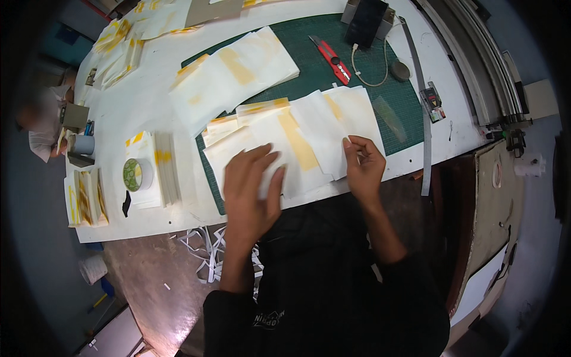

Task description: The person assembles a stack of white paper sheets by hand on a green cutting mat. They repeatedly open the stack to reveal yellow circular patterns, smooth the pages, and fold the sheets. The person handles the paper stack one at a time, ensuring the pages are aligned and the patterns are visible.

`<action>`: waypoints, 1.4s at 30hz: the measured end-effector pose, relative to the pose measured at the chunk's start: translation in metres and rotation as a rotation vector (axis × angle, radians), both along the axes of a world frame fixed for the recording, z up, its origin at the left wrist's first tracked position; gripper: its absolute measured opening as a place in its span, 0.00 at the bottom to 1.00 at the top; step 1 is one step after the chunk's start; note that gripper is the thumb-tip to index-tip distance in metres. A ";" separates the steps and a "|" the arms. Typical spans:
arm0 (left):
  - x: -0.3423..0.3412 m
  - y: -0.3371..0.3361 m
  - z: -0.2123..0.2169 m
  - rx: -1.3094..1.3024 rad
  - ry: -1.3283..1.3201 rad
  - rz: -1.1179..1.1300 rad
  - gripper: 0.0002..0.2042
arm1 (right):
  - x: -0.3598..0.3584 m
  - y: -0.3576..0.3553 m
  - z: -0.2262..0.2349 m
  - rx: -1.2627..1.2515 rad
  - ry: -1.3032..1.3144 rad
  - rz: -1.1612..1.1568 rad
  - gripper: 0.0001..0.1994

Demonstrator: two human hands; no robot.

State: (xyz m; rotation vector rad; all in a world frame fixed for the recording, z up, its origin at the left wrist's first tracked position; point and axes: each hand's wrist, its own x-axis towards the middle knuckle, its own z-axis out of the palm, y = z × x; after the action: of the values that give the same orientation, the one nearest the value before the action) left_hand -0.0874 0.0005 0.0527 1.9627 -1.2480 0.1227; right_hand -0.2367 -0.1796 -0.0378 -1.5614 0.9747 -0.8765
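Nearest the person, the left hand (253, 187) lies flat, fingers spread, pressing down on the near end of a fanned row of white paper sheets (285, 149) at the front edge of the white table (148, 107). It grips nothing; the palm simply pins the sheets against the green cutting mat (357, 77). The right hand (363, 166) sits just to the right, thumb and forefinger closed narrowly on the edge of the rightmost sheet (351, 113), with the other fingers curled under.

The row's long axis runs from near left to far right, so the pinched sheet lies up and away from the right hand, overlapping its neighbours. The right hand is clearly the nearer one to that sheet; the left hand is well apart from it, holding the rest of the fan in place. A yellow stripe (297, 143) runs down the sheet between the two hands.

Farther out, a second pile of white sheets (238, 74) with yellow patches rests across the mat's far left corner. A red utility knife (330, 59) lies on the mat beyond, near a looped white cable (369, 68). To the left stand a roll of tape (137, 174) and stacked finished sheets (89, 196).
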 end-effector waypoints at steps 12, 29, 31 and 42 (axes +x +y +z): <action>-0.010 0.060 -0.057 0.210 0.571 0.833 0.31 | -0.003 0.005 -0.019 -0.026 -0.114 -0.081 0.09; -0.005 0.064 -0.070 0.035 0.582 0.808 0.19 | -0.010 0.010 -0.011 -0.275 0.144 -0.015 0.14; -0.003 0.068 -0.069 -0.086 0.538 0.764 0.18 | -0.010 0.008 -0.011 -0.270 0.135 -0.011 0.14; 0.002 0.066 -0.066 -0.045 0.517 0.875 0.09 | -0.007 0.010 -0.010 -0.263 0.120 -0.008 0.13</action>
State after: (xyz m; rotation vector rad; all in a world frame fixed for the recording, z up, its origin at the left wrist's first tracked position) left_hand -0.0852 0.0662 -0.0128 2.1771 -0.0170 0.0662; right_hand -0.2441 -0.1695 -0.0482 -1.8513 0.9804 -0.9552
